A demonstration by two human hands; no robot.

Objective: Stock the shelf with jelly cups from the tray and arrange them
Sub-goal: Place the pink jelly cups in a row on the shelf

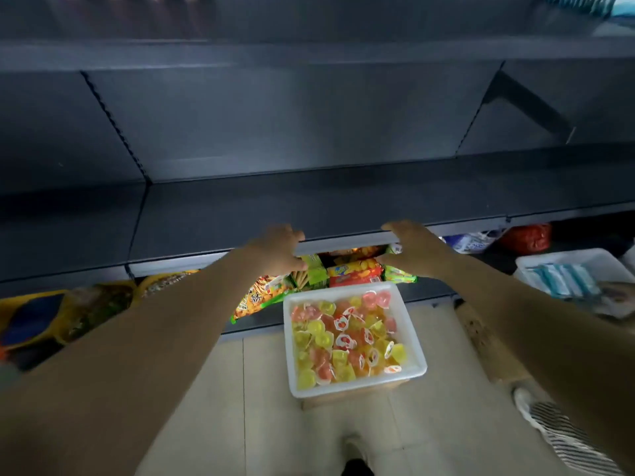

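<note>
A white tray (414, 341) stands on the floor below me, filled with several yellow, orange and pink jelly cups (347, 341). Above it runs a bare dark grey shelf (309, 204). My left hand (276, 249) and my right hand (417, 247) both reach forward over the tray to the shelf's front edge. Each hand has its fingers on the edge and its thumb underneath. Neither hand carries a jelly cup.
Snack packets (354, 273) lie on the lower shelf behind the tray, and more bags (86, 310) at the left. A second white tray (577, 273) with blue packs stands at the right, with a red bag (525, 238) behind it. Tan floor tiles surround the tray.
</note>
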